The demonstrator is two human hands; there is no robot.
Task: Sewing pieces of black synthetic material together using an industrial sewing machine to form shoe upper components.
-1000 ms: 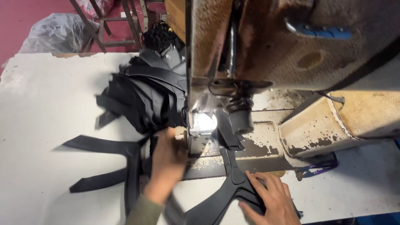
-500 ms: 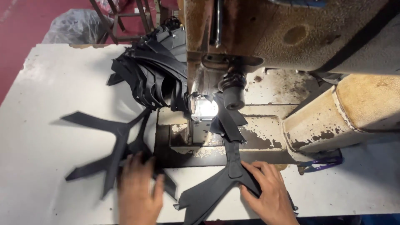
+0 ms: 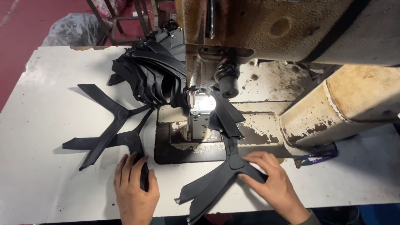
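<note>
My left hand (image 3: 133,189) lies flat on the near end of a black Y-shaped strap piece (image 3: 114,131) on the white table. My right hand (image 3: 273,183) presses its spread fingers on another black forked strap piece (image 3: 216,183), which runs up under the lit needle area (image 3: 201,104) of a worn industrial sewing machine (image 3: 291,37). Neither hand grips anything; both rest on top of the pieces.
A heap of black straps (image 3: 150,71) is piled behind the needle, left of the machine head. The machine's chipped cream arm (image 3: 346,108) fills the right side. A plastic bag (image 3: 71,29) and chair legs stand on the red floor beyond the table (image 3: 46,179).
My left hand has drawn back from the needle area toward the near table edge, onto the left strap piece. The view has shifted, and the right hand stays on the forked piece.
</note>
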